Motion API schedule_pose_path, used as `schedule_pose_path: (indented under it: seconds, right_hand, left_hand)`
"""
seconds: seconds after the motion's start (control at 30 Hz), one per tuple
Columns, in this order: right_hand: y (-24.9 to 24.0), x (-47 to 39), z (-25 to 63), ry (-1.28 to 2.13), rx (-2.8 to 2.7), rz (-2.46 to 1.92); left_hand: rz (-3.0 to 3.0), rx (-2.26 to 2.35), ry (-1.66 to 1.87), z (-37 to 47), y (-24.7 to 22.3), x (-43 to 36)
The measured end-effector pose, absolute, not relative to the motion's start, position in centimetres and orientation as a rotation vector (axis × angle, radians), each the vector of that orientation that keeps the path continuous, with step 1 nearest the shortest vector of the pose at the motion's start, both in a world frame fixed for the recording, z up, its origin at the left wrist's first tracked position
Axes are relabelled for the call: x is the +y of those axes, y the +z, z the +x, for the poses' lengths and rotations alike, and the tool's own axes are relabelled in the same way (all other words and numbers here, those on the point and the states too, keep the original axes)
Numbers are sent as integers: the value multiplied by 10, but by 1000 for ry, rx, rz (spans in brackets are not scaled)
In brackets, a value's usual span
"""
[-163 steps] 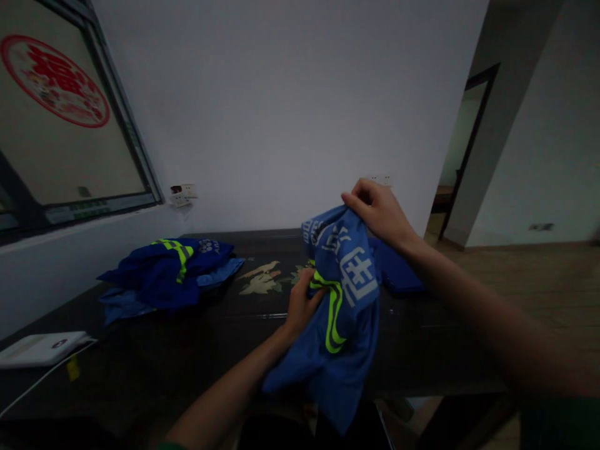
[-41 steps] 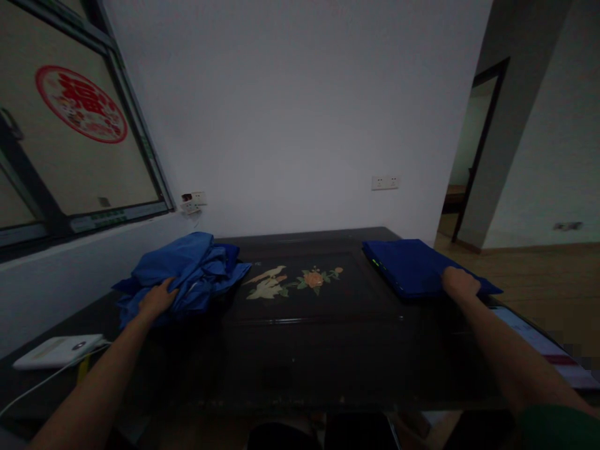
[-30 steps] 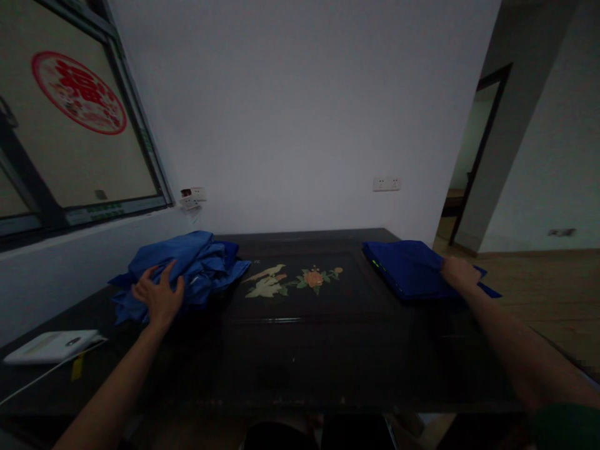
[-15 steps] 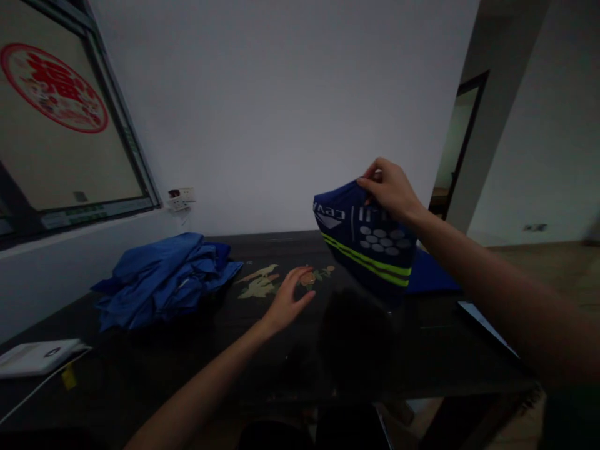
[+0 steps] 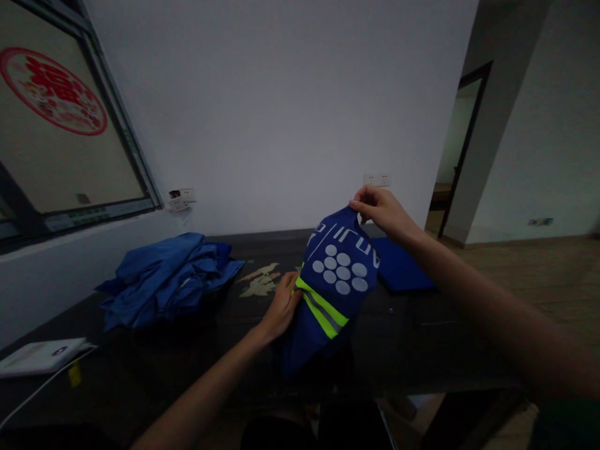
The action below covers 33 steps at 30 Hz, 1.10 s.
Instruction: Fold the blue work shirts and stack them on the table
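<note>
A dark blue vest [image 5: 344,269] with white lettering, grey dots and a yellow-green reflective stripe hangs over the dark table in front of me. My right hand [image 5: 379,209] pinches its top edge and holds it up. Lower on the left, my left hand [image 5: 282,306] grips the vest's side near the stripe; its fingertips are partly hidden by the cloth. The lower part of the vest droops toward the table and is hard to make out in the dim light.
A crumpled heap of blue clothing [image 5: 164,281] lies on the table's left. Behind the vest is a flat blue item [image 5: 405,269]. A white box-like device [image 5: 42,357] with a cable sits at the near left. The dark table [image 5: 422,350] meets a wall with sockets [image 5: 376,180].
My right hand has come slightly lower and left with the vest, which has swung down and turned. My left hand, open and apart before, has closed on its side.
</note>
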State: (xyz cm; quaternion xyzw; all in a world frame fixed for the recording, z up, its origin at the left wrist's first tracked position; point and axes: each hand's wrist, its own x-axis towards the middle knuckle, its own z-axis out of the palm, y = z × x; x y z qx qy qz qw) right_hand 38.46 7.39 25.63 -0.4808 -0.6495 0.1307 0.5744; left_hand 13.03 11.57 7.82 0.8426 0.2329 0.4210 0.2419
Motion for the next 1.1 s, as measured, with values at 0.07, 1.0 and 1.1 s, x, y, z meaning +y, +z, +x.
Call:
schedule_pose_path:
  seconds: [0.07, 1.0, 1.1]
  right_hand:
    - [250, 70, 393, 324, -1536, -1177]
    - [343, 52, 365, -252, -1571, -1101]
    - [346, 43, 357, -41, -1716, -1194]
  left_hand:
    - [2435, 689, 1095, 116, 86, 123]
    - [2731, 863, 971, 85, 284, 163]
    - [2771, 887, 852, 86, 289, 153]
